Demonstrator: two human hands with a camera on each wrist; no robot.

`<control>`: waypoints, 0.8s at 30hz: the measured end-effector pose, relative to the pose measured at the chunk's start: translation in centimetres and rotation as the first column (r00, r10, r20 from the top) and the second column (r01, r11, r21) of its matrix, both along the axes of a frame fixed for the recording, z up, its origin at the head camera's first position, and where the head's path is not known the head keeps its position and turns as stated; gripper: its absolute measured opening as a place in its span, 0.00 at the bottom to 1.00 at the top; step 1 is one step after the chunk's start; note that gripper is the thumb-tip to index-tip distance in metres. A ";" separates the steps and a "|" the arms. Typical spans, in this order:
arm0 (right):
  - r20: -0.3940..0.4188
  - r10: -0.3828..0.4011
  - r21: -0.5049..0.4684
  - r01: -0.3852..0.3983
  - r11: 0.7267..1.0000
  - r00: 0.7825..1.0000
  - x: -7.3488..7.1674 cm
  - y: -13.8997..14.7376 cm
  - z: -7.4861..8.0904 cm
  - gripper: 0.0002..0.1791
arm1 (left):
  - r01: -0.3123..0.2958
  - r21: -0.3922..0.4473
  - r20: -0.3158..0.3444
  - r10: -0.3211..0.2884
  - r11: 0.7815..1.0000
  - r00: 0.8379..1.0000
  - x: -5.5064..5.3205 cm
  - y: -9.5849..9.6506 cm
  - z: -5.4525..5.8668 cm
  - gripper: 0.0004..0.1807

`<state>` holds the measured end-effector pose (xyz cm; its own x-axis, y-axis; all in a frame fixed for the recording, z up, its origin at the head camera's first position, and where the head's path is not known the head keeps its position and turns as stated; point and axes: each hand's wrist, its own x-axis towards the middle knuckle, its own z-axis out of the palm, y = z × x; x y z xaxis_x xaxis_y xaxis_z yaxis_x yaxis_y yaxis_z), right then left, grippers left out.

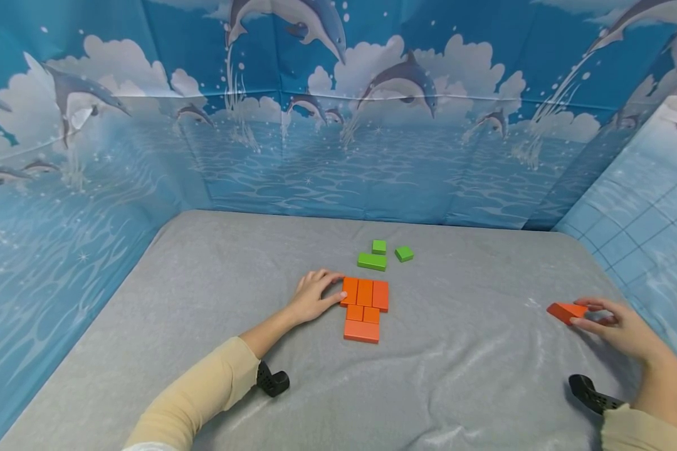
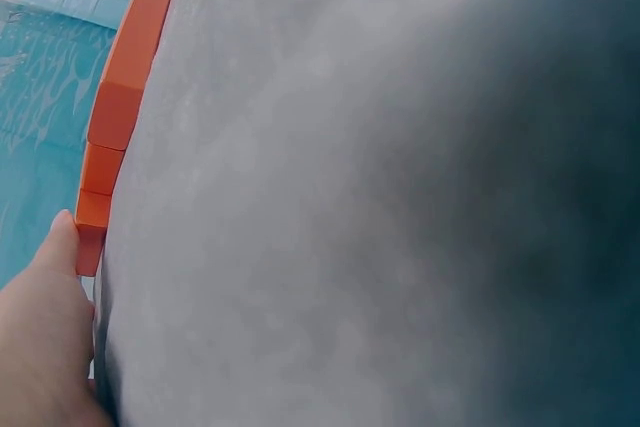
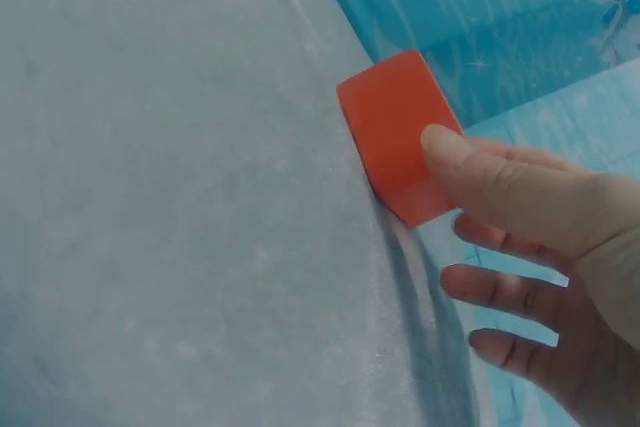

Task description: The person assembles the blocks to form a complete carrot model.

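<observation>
Several orange blocks [image 1: 364,293] lie together on the grey cloth, three upright rectangles at the back, two small squares in the middle and one wide block [image 1: 362,331] in front. At the left edge of the back row is my left hand [image 1: 311,299], thumb and index fingertips right at the outer block with the other fingers extended. The left wrist view shows its thumb [image 2: 60,247] against the end of the orange row [image 2: 120,77]. Far to the right, my right hand [image 1: 620,322] pinches another orange block [image 3: 395,132] between thumb and fingers, close over the cloth.
Behind the orange group lie three green blocks: a long one [image 1: 372,262], a small square [image 1: 379,247] and a tilted one [image 1: 404,253]. The grey cloth [image 1: 474,388] has wrinkles at the front. A blue dolphin-print curtain [image 1: 316,163] encloses the back and sides.
</observation>
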<state>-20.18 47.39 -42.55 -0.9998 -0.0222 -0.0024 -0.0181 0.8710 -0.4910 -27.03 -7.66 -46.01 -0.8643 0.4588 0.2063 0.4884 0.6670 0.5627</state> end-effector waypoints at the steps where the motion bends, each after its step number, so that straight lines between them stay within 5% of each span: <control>1: 0.011 -0.014 0.004 0.014 1.000 1.000 0.0 -0.1 0.1 0.29 | 0.001 0.001 -0.003 -0.001 1.000 1.000 0.0 0.0 0.0 0.25; 6: -0.003 -0.054 0.021 0.054 0.998 0.999 -0.2 -1.4 0.5 0.31 | 0.001 -0.003 -0.003 -0.001 1.000 1.000 0.0 0.0 0.0 0.24; 11: -0.090 0.007 -0.023 -0.009 1.000 0.996 -0.9 -4.7 1.0 0.28 | 0.000 -0.002 0.006 0.000 1.000 1.000 0.0 -0.1 0.1 0.25; 15: -0.154 0.053 -0.089 -0.067 0.994 0.987 -1.7 -8.5 1.5 0.26 | -0.001 -0.013 0.020 0.002 1.000 1.000 -0.1 -0.1 0.1 0.25; 24: -0.144 0.134 -0.212 -0.163 0.964 0.980 -2.4 -18.3 2.4 0.24 | 0.000 -0.020 0.023 0.000 1.000 1.000 0.0 -0.1 0.1 0.25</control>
